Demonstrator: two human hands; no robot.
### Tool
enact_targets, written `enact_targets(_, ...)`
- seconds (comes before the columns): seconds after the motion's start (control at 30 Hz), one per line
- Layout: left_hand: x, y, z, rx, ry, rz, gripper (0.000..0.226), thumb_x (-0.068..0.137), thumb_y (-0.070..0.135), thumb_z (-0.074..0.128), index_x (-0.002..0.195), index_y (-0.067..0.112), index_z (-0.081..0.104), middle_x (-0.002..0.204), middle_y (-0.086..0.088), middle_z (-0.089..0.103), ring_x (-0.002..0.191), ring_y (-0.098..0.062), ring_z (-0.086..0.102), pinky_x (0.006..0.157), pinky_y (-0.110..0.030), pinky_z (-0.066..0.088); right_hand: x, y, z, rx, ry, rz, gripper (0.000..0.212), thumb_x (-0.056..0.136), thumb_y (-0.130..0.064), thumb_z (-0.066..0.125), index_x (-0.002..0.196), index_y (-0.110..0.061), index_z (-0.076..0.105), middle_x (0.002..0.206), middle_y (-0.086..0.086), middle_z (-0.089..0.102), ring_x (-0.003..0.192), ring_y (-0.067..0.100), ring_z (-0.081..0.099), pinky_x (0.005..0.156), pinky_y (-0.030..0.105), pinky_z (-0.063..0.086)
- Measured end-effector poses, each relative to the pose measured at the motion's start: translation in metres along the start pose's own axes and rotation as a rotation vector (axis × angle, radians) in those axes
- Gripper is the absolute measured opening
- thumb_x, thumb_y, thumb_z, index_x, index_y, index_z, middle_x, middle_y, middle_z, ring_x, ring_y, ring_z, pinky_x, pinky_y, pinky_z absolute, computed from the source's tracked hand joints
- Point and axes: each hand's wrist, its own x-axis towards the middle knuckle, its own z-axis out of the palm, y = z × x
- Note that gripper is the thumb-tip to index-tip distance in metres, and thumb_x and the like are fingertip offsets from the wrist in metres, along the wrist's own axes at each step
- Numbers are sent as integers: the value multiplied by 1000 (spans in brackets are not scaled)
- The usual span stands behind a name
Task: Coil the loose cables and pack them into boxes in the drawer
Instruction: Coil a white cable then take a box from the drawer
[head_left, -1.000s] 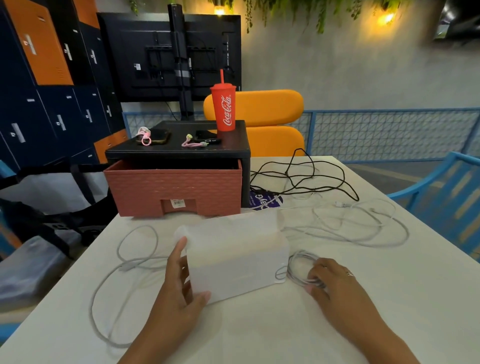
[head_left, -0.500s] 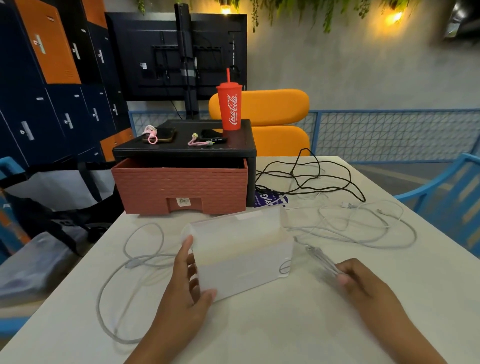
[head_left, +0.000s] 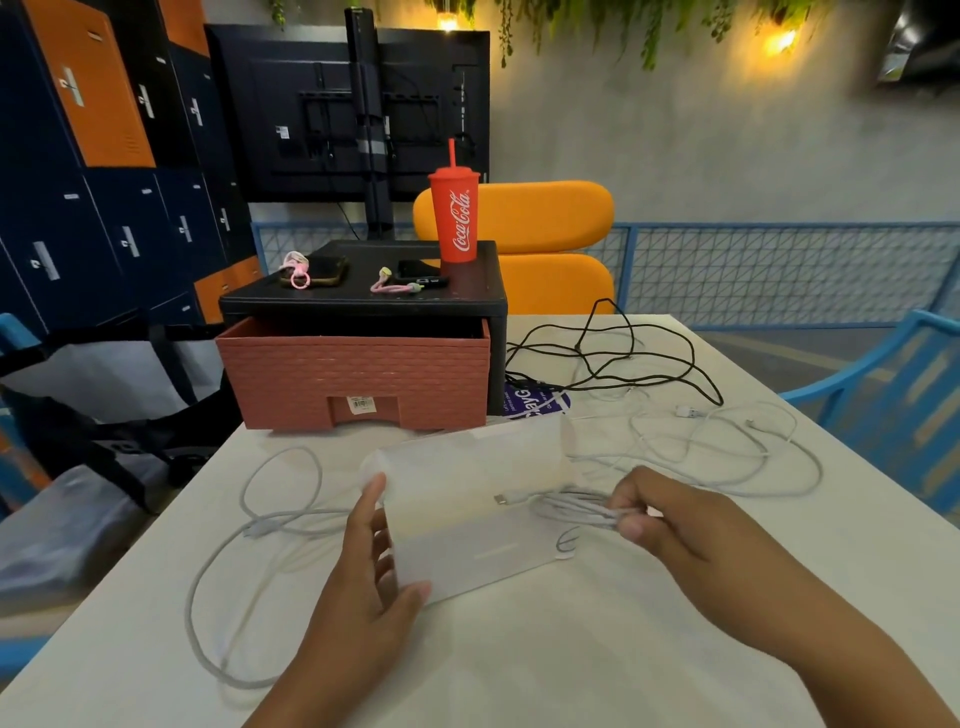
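A translucent white box (head_left: 467, 499) lies on the white table (head_left: 571, 649) in front of me. My left hand (head_left: 371, 566) rests against its left end, fingers straight, thumb under its front corner. My right hand (head_left: 675, 525) pinches a coiled white cable (head_left: 566, 506) and holds it over the right part of the box, its plug pointing left. A loose white cable (head_left: 249, 530) sprawls to the left, another white cable (head_left: 727, 447) to the right, and a black cable (head_left: 613, 358) behind it. The terracotta drawer (head_left: 353, 379) stands pulled out of its black cabinet (head_left: 363, 306).
On the cabinet stand a red Coca-Cola cup (head_left: 456, 218), two phones and pink-strapped items. A purple card (head_left: 535, 402) lies beside the drawer. A blue chair (head_left: 883, 384) is at the right, bags (head_left: 93, 415) at the left, an orange chair (head_left: 519, 239) behind.
My right hand has lifted the coiled white cable off the table at the box's right end and brought it left over the box. My left hand has stayed at the box.
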Motion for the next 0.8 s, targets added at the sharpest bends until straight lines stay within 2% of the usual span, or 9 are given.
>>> enact_targets(0.07,0,-1,-1,19,1,16,97,74,4,65,119,75,17,114,35,51,104,9,57,81,-7,45,8,-14,-1,-82,-30,-43,14,91,-42,37,81,-34,43,88,-22,53,78,1,47,64,15,36)
enact_targets(0.13,0,-1,-1,39,-12,15,93,68,13,60,112,82,15,108,45,48,107,8,56,86,-10,45,13,-29,-2,-147,-60,-79,19,96,-35,41,77,-34,40,79,-17,52,79,-1,46,66,14,35)
enact_targets(0.2,0,0,-1,48,-24,23,93,67,14,59,112,82,14,109,46,47,109,7,55,89,-12,44,18,-42,-3,-218,-86,-105,15,96,-34,40,82,-32,38,74,-13,47,74,2,44,64,16,34)
enact_targets(0.33,-1,1,-1,40,-37,50,93,68,13,58,113,81,14,114,45,45,110,8,54,89,-13,45,33,-55,2,-378,-171,-135,14,99,-36,33,88,-28,35,86,-7,48,77,12,42,59,15,29)
enact_targets(0.43,-1,0,-1,43,-42,59,94,68,12,59,114,81,14,116,43,45,111,8,53,91,-19,43,45,-52,12,-454,-209,-111,13,100,-32,36,89,-24,36,91,-1,53,84,20,49,63,29,35)
enact_targets(0.57,-1,0,-1,37,-50,62,94,68,12,58,112,82,15,114,43,46,111,8,53,88,-13,44,61,-37,29,-570,-209,-111,7,96,-21,44,97,-23,51,95,0,56,81,19,48,63,28,35)
enact_targets(0.63,-1,0,-1,20,-62,55,93,68,12,59,115,79,16,115,43,46,110,8,53,88,-13,45,66,-33,36,-610,-228,-92,16,96,-27,44,101,-23,60,97,0,57,82,19,49,65,27,35)
enact_targets(0.7,-1,0,-1,9,-80,41,91,68,12,59,125,67,15,116,44,45,110,8,54,91,-18,46,68,-30,41,-622,-236,-60,23,96,-35,44,101,-24,64,100,-1,60,90,20,53,68,28,38)
enact_targets(0.8,0,0,0,-6,-85,32,88,68,11,59,128,57,13,113,46,45,109,8,54,88,-14,47,71,-28,44,-572,-253,29,25,92,-38,48,92,-22,67,89,0,60,85,20,56,67,28,41)
